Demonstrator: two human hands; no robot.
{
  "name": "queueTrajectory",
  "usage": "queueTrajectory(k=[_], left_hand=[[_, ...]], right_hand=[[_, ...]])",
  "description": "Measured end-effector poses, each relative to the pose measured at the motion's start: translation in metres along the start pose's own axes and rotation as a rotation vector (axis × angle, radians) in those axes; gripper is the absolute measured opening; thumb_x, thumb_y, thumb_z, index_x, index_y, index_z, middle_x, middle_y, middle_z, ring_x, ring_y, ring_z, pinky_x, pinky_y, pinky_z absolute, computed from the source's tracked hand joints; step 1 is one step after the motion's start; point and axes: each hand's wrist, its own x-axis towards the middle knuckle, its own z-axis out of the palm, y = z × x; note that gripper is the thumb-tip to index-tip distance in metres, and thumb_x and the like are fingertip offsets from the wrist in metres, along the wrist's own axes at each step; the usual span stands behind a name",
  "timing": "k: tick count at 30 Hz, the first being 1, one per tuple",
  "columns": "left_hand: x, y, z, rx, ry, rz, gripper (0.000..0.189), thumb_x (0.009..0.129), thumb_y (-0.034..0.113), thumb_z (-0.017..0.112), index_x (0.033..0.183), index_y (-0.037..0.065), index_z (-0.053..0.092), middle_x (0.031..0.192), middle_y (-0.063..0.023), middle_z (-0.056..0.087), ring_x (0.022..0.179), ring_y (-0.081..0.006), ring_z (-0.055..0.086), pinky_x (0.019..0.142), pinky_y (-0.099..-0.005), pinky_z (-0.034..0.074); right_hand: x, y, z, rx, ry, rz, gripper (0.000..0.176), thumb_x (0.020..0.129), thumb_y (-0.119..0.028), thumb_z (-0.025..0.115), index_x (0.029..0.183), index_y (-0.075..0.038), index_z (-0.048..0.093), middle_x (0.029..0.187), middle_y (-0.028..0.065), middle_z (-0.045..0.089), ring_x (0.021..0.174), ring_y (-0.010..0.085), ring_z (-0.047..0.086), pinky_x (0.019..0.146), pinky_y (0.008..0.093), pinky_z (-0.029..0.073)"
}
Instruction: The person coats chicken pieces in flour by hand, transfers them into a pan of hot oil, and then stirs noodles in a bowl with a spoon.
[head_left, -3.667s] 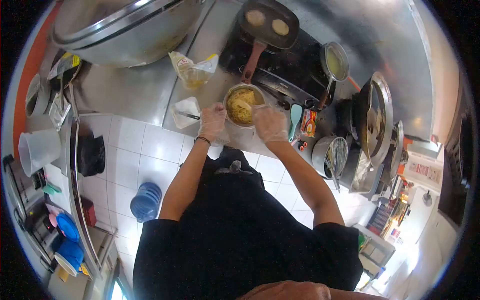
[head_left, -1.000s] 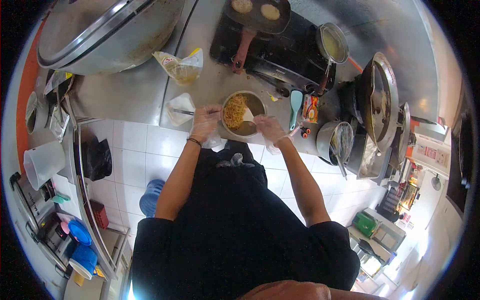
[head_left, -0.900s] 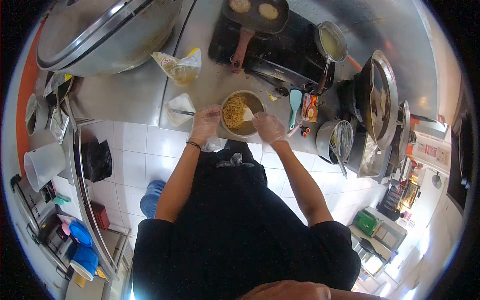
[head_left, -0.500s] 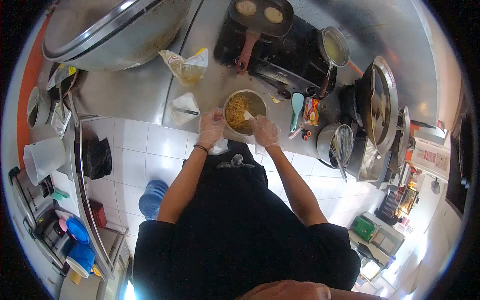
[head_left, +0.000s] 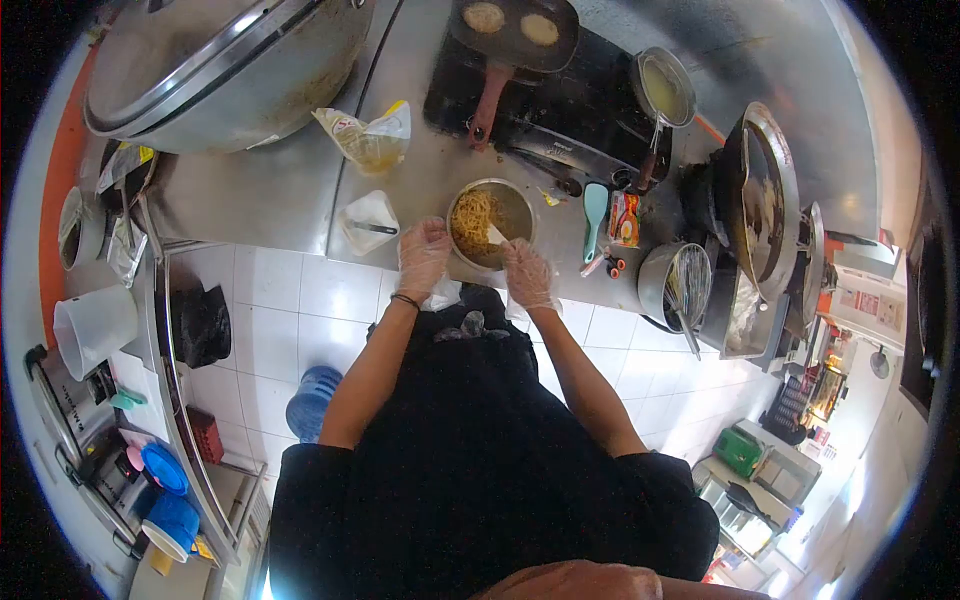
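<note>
Both hands wear clear plastic gloves. A round metal bowl point(head_left: 522, 212) with yellow-brown noodle-like food point(head_left: 474, 218) stands at the counter's front edge. My left hand point(head_left: 425, 248) is at the bowl's left rim, its fingers closed; what they pinch, if anything, is too small to tell. On the right side, my right hand point(head_left: 527, 270) grips a white utensil point(head_left: 496, 235) that reaches into the food. Left of the bowl lies a white container point(head_left: 368, 222) with a dark-handled tool across it.
A pan point(head_left: 515, 40) with two pale round patties sits on the black stove point(head_left: 600, 100). A plastic bag point(head_left: 370, 138), a teal spatula point(head_left: 594, 215), a small red packet point(head_left: 625, 218), a pot with a whisk point(head_left: 665, 280) and a large lidded pot point(head_left: 240, 90) are around.
The right hand and the white utensil have shifted slightly within the bowl area. The whole view has tilted a little. My left hand stays beside the rim.
</note>
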Motion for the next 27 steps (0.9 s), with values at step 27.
queueTrajectory(k=[27], left_hand=[[0.017,0.018,-0.006,-0.03,0.0,0.104,0.009,0.079,0.008,0.069,0.087,0.003,0.072,0.078,-0.0116,0.072,0.075,-0.0209,0.071,0.073,-0.0324,0.055]], right_hand=[[0.051,-0.055,-0.103,-0.758,-0.283,-0.507,0.019,0.09,-0.015,0.06,0.106,-0.004,0.065,0.094,0.0117,0.072,0.08,0.026,0.074,0.062,0.0394,0.058]])
